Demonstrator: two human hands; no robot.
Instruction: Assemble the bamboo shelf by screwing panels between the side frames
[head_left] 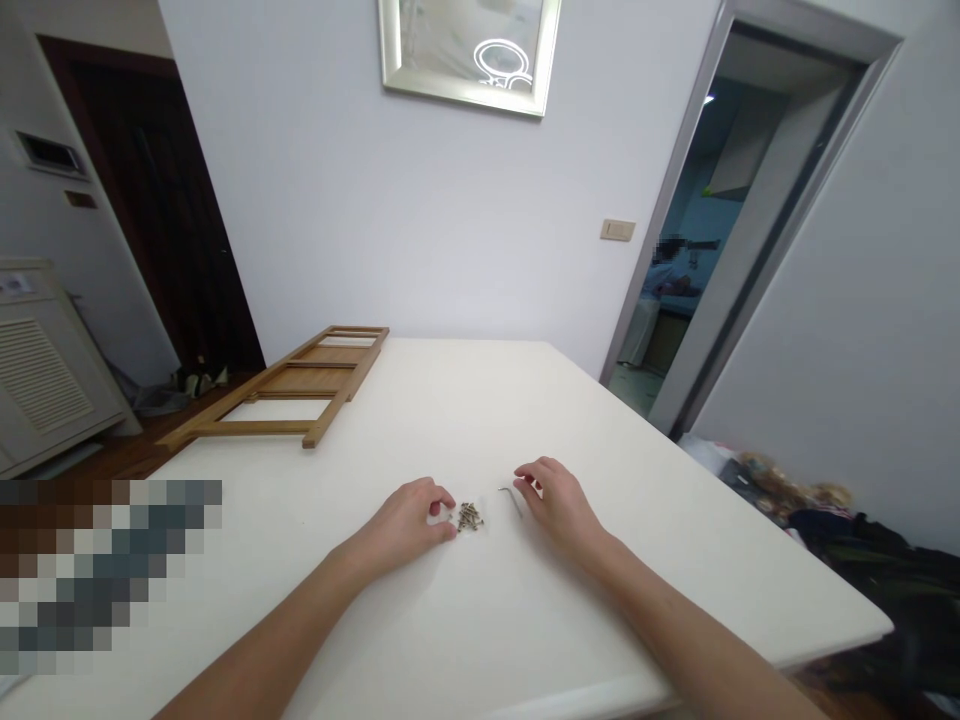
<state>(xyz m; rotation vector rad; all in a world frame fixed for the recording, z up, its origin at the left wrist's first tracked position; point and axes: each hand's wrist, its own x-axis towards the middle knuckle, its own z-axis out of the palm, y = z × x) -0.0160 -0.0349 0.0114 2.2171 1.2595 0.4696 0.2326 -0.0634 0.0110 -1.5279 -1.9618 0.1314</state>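
Observation:
A small pile of screws (470,516) lies on the white table (465,400) between my hands. My left hand (412,520) rests just left of the pile, thumb and fingers apart, nothing seen between them. Right of the screws lies a thin bent metal rod, like an Allen key (514,500). Close beside that rod is my right hand (553,500), its fingers curved with a small gap between thumb and forefinger. No held thing shows in it.
A wooden slatted frame (319,375) lies along the table's far left side. Pixel blocks hide something at the near left. Bags and clothes (795,500) are heaped beyond the right edge. Through the doorway, a person (664,275) stands in another room.

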